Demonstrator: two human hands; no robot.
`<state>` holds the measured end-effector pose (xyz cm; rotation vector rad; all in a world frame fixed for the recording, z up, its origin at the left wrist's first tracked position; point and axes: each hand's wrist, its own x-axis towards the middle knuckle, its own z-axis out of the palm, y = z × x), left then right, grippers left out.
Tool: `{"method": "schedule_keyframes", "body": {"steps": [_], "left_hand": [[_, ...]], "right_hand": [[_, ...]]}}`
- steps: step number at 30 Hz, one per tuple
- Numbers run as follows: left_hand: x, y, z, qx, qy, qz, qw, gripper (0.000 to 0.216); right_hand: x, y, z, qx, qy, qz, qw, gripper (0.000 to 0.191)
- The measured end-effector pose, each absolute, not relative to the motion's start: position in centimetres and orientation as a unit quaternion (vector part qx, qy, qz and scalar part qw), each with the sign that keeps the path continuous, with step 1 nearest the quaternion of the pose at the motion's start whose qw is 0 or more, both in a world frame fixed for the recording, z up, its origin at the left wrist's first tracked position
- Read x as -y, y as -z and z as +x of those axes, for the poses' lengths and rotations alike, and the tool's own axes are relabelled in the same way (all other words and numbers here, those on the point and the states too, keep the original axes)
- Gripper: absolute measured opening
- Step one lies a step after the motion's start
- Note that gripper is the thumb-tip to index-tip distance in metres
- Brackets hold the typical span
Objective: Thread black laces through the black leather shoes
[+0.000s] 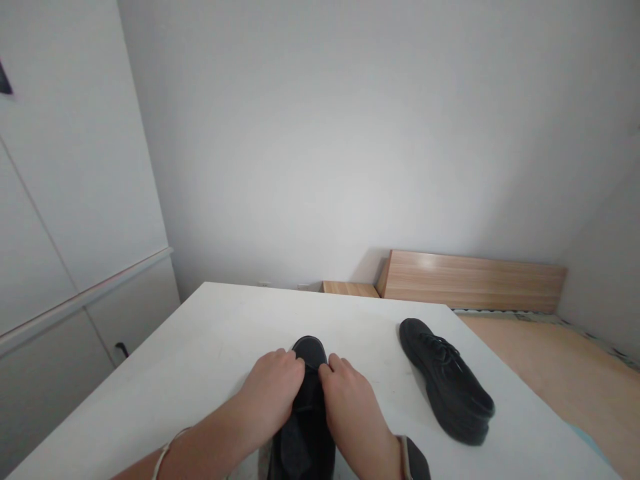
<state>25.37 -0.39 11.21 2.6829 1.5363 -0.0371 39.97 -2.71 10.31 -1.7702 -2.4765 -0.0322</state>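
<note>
A black shoe lies on the white table, its toe pointing away from me and its heel end cut off by the bottom of the view. On its left side, my left hand has its fingers curled onto the upper near the toe. Opposite it, my right hand grips the right side of the same shoe. My fingertips are partly hidden, and no laces can be made out on this shoe. Apart from both hands, a second black shoe with tied laces stands upright to the right.
Behind the table is a plain grey wall. A wooden headboard and a bed with a tan surface lie beyond the table's right edge. White cabinet panels with a black handle stand at the left.
</note>
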Motion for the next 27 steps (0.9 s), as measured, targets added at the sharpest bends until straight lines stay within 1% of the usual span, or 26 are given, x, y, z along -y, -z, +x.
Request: {"method": "schedule_keyframes", "body": {"steps": [5, 8, 10, 11, 14, 16, 18, 21, 23, 27], "left_hand": [[-0.1, -10.6, 25.8, -0.478, 0.004, 0.878, 0.011, 0.030], [0.0, -10.9, 25.8, -0.471, -0.016, 0.882, -0.002, 0.029], [0.2, -11.8, 25.5, -0.469, -0.068, 0.880, 0.023, 0.022], [0.3, -12.5, 25.2, -0.464, -0.116, 0.876, 0.058, 0.017], [1.0, -15.4, 24.1, -0.414, -0.318, 0.825, 0.218, 0.012], [1.4, -17.4, 23.4, -0.368, -0.423, 0.774, 0.293, 0.012], [1.7, -19.1, 23.1, -0.347, -0.498, 0.728, 0.318, 0.009], [2.0, -20.7, 23.5, -0.348, -0.574, 0.678, 0.301, 0.005], [2.1, -21.3, 24.2, -0.334, -0.600, 0.661, 0.303, 0.005], [1.8, -21.8, 25.7, -0.292, -0.597, 0.670, 0.329, 0.005]], "right_hand": [[2.4, -9.3, 40.2, 0.813, 0.063, -0.574, 0.075, 0.033], [2.1, -8.8, 40.4, 0.820, 0.055, -0.557, 0.117, 0.032], [2.0, -9.0, 40.5, 0.824, -0.006, -0.535, 0.185, 0.026], [1.9, -9.3, 40.6, 0.820, -0.054, -0.522, 0.229, 0.021], [2.0, -11.4, 40.9, 0.777, -0.194, -0.463, 0.380, 0.012], [2.1, -13.5, 41.1, 0.737, -0.250, -0.411, 0.476, 0.009], [2.4, -15.8, 41.1, 0.695, -0.283, -0.354, 0.557, 0.008], [2.8, -18.8, 40.9, 0.648, -0.296, -0.280, 0.644, 0.007], [3.1, -20.2, 40.7, 0.640, -0.286, -0.253, 0.666, 0.007], [3.1, -21.2, 40.4, 0.659, -0.279, -0.239, 0.657, 0.007]]}}
